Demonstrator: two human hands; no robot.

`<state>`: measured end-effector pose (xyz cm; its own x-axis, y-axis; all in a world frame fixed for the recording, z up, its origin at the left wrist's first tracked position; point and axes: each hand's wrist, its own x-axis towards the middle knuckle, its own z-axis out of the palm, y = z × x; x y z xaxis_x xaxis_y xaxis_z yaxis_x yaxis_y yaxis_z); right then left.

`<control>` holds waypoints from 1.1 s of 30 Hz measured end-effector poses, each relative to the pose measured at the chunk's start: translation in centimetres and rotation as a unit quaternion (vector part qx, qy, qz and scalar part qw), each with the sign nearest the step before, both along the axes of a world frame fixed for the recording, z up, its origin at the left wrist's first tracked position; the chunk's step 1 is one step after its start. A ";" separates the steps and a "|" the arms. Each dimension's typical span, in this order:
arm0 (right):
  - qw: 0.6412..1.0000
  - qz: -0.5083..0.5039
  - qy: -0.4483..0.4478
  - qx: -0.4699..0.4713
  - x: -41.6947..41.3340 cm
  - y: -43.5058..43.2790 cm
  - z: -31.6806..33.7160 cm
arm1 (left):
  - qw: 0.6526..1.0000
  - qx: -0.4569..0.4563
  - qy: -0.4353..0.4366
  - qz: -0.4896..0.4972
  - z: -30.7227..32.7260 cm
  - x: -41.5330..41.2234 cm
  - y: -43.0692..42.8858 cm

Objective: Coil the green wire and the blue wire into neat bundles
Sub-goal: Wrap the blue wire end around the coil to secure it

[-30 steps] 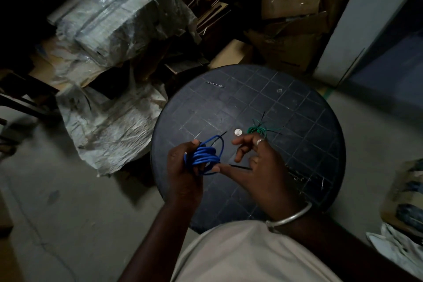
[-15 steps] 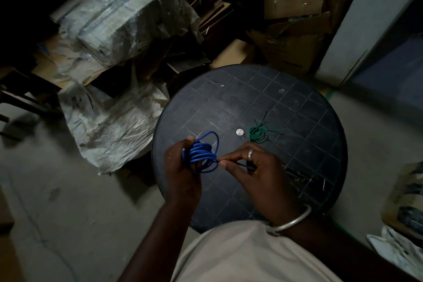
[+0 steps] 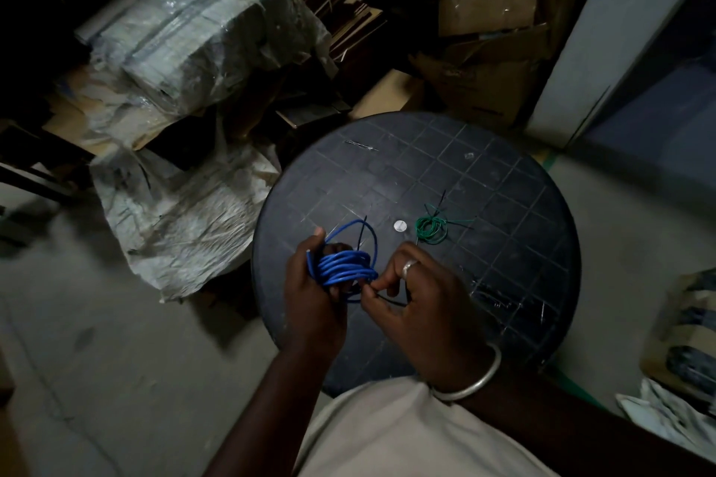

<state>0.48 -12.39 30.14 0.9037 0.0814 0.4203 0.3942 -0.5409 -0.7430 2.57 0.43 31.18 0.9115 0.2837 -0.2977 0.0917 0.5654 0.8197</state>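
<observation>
Still, blue wire [image 3: 343,268] coil at table's [image 3: 503,166] 8 o'clock sits clamped in left hand [image 3: 310,294], right hand [image 3: 418,298] pinching a thin black tie [image 3: 391,301]; loose grip could spring loops apart, green wire [image 3: 431,230] bundle lying near centre.

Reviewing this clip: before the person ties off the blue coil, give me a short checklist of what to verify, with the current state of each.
1. Blue plastic-coated wire coil gathered into loops: ok, several turns lie together.
2. Left hand gripping the coil: ok, fingers wrap the loops.
3. Right hand on the thin black tie: ok, pinched at the coil's edge.
4. Blue free end tucked in: not ok, one loose loop arches above the bundle.
5. Green thin wire coil finished: ok, bundled on the round black table, beside a small silver coin.
6. Tie fully wrapped around: cannot tell.
</observation>
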 end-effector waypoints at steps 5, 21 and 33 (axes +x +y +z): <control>0.999 0.017 0.016 0.043 0.0 -0.2 0.2 | 0.998 0.036 0.035 -0.027 -0.8 -0.4 0.9; 0.996 -0.016 -0.004 0.093 0.1 -1.0 1.1 | 0.998 -0.035 0.002 -0.043 -0.5 0.1 1.0; 0.997 -0.031 -0.016 0.064 0.3 -1.3 0.2 | 0.992 0.064 0.078 -0.074 -0.4 0.4 0.0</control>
